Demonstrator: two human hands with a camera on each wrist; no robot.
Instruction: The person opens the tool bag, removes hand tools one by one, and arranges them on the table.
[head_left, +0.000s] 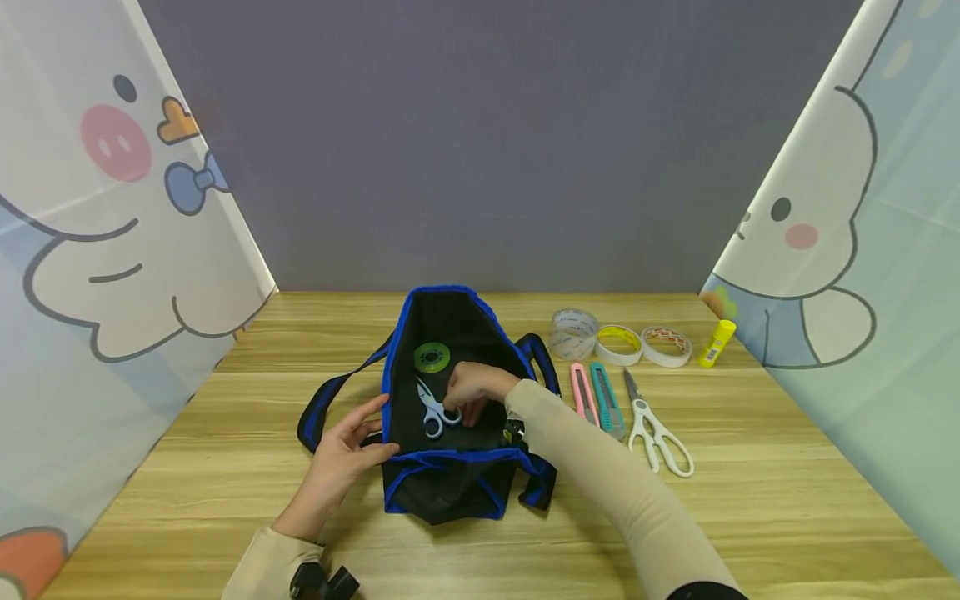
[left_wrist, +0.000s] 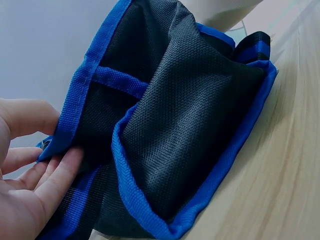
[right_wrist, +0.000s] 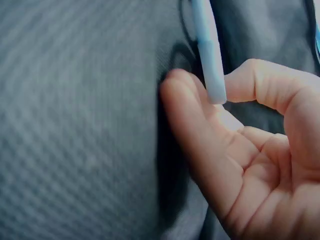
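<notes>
A black tool bag with blue trim (head_left: 442,487) stands open on the table. My left hand (head_left: 341,454) pinches the blue-edged rim at its left side, with fingers on both faces of the cloth (left_wrist: 72,115). Inside the bag, my right hand (head_left: 480,387) holds a handle of the small light-blue scissors (head_left: 432,411) between thumb and fingers. The right wrist view shows that pale handle (right_wrist: 212,65) close up. Their blades point to the far left of the bag. Just beyond them lies a green round tape roll (head_left: 432,357).
Right of the bag are a clear tape roll (head_left: 573,333), a yellow-cored roll (head_left: 618,345), a white roll (head_left: 678,358) and a yellow glue stick (head_left: 717,343). Nearer lie a pink cutter (head_left: 583,392), a teal cutter (head_left: 606,400) and white-handled scissors (head_left: 656,433). Straps (head_left: 322,408) flank the bag.
</notes>
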